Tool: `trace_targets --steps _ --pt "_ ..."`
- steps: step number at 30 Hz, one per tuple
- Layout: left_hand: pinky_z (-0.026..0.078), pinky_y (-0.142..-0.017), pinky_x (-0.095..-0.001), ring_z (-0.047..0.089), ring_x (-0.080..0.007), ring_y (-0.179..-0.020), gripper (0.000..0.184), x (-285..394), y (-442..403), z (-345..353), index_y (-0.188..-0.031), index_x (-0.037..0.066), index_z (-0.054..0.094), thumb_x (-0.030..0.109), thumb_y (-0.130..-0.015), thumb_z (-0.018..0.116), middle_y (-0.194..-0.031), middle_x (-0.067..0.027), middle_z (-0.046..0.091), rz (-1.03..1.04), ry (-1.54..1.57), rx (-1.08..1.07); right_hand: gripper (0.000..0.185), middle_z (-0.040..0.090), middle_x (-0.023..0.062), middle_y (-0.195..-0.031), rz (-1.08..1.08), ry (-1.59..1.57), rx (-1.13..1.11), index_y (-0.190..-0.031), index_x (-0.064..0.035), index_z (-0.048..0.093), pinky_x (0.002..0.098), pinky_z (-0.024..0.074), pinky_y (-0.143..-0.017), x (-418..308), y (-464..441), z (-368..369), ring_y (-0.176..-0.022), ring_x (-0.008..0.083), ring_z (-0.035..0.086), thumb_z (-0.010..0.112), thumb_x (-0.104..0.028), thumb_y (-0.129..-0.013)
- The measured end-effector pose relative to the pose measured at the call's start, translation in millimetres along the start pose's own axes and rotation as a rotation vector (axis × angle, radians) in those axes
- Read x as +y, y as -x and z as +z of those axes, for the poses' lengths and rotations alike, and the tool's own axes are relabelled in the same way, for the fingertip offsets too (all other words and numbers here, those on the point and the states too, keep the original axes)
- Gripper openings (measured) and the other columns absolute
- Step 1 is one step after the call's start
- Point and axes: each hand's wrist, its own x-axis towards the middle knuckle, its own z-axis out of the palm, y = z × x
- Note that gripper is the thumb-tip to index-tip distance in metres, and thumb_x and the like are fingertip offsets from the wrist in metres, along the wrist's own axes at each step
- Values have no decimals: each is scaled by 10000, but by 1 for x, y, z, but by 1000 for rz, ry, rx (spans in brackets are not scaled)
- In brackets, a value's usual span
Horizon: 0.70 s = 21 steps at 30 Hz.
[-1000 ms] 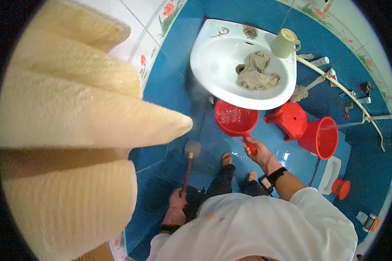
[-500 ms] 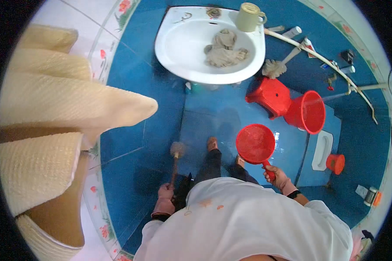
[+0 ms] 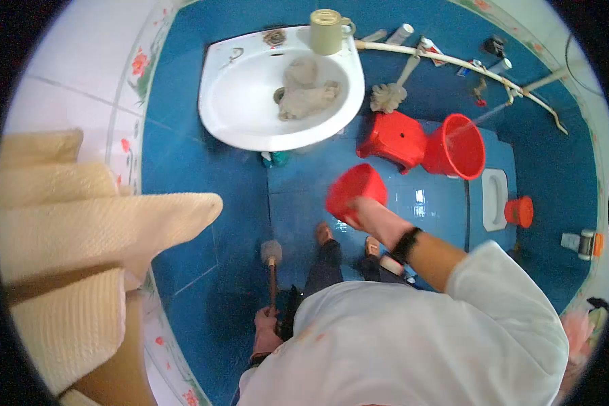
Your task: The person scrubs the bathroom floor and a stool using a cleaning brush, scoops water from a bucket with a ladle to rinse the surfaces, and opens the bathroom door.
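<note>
My left hand (image 3: 266, 326) is closed around the handle of a round-headed brush (image 3: 272, 262), low at the left side of my body. My right hand (image 3: 367, 215) grips a red dipper (image 3: 360, 188), which is tilted and slightly blurred in front of my feet. Its inside is mostly hidden. Beyond it, a red stool (image 3: 394, 141) stands beside a red bucket (image 3: 456, 146), with a thin stream of water running into the bucket. Wet-looking cloth (image 3: 306, 98) lies in the white sink (image 3: 237, 108).
A beige mug (image 3: 326, 34) stands on the sink's right corner. A white pipe (image 3: 446, 54) runs along the wall. At the right are a squat toilet (image 3: 494, 199) and a small red container (image 3: 519, 212). Beige towels (image 3: 108, 223) hang at the left.
The red dipper has first come back from under the sink towards my right side, then moved left and tipped over. My left hand has stayed on the brush. The view has shifted right.
</note>
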Motion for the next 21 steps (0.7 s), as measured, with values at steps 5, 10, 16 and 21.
trace_targets --steps 5,10,16,21 --pt "412 -395 -309 546 -154 -438 184 -24 -18 -6 -928 1 581 157 -865 507 -704 -59 594 116 1 -14 241 581 202 -831 43 -378 275 -960 -32 582 381 497 -669 -45 -118 39 -778 311 576 597 -160 -757" --pt "393 -355 -306 518 -148 -422 176 -20 -11 -22 -955 -5 547 140 -871 491 -730 -52 582 81 42 -81 325 592 163 -764 825 -1943 268 -984 -24 583 358 513 -651 -80 -131 26 -734 291 599 619 -246 -749" --pt "385 -340 -295 497 -145 -409 180 -12 -22 -30 -1009 21 522 135 -876 480 -751 -49 585 -6 -17 -85 253 568 63 -867 246 -1359 34 -1022 -29 531 245 462 -593 19 -64 84 -786 143 552 588 -46 -777" --pt "377 -346 -298 497 -135 -421 173 -6 -37 -38 -1014 40 521 139 -880 473 -725 -45 574 4 6 -153 238 569 68 -874 457 -1371 64 -999 -24 539 246 474 -650 73 44 82 -780 133 546 607 -24 -771"
